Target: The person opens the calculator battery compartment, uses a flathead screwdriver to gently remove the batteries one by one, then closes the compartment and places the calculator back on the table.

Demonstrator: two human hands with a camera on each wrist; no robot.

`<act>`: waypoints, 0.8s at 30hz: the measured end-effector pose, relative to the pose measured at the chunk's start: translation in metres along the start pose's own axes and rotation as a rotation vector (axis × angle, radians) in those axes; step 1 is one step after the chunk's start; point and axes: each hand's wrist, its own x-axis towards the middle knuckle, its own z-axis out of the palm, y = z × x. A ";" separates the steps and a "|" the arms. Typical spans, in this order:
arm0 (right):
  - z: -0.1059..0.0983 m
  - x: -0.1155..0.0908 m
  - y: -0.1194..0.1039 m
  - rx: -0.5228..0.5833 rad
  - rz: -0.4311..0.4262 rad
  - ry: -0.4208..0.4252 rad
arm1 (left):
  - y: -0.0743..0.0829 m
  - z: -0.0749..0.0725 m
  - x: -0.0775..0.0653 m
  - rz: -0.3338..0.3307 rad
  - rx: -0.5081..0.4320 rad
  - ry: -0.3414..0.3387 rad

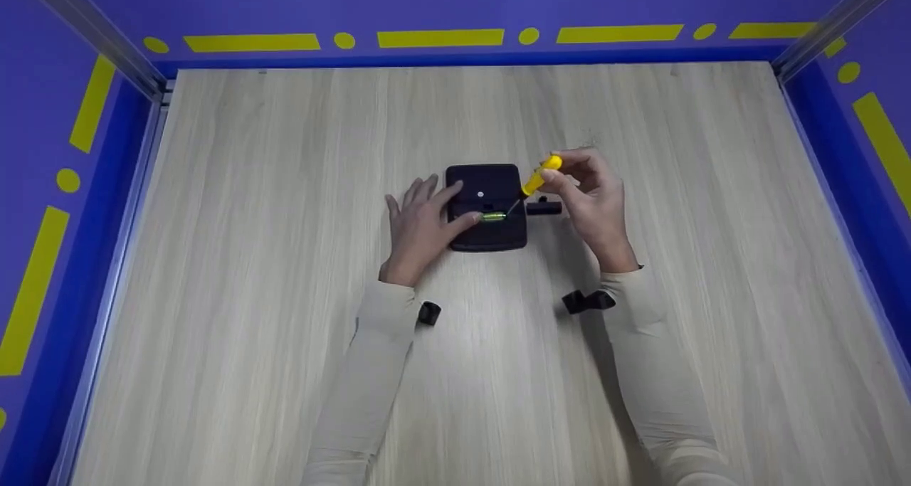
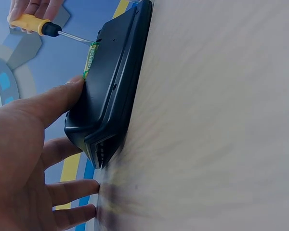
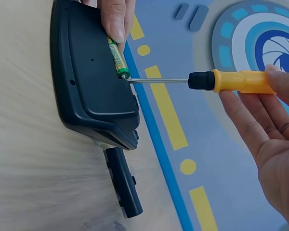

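Observation:
A black device point(image 1: 491, 240) lies on the wooden table with a green AAA-size battery point(image 3: 118, 60), marked GREENCELL, in the slot on its upper face. My left hand point(image 1: 421, 233) has its thumb on the battery's left end and its index finger on the device, the other fingers spread beside it. My right hand point(image 1: 596, 201) holds a yellow-handled screwdriver point(image 1: 539, 177) between thumb and fingertips. The metal shaft point(image 3: 159, 80) slants down so its tip is right at the battery's other end.
A black battery cover point(image 3: 123, 183) lies on the table just right of the device. Black wrist mounts point(image 1: 589, 301) sit at both sleeves. Blue walls with yellow markings point(image 1: 441, 39) border the wooden table point(image 1: 249, 258).

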 end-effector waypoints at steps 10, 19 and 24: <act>-0.005 0.001 0.004 0.054 0.001 0.001 | -0.001 0.000 0.000 -0.001 -0.002 -0.007; -0.006 0.001 0.002 0.065 0.023 0.009 | -0.002 0.001 -0.001 0.006 -0.006 0.002; -0.007 0.002 0.003 0.073 0.018 0.018 | -0.002 0.001 -0.001 0.005 -0.003 0.000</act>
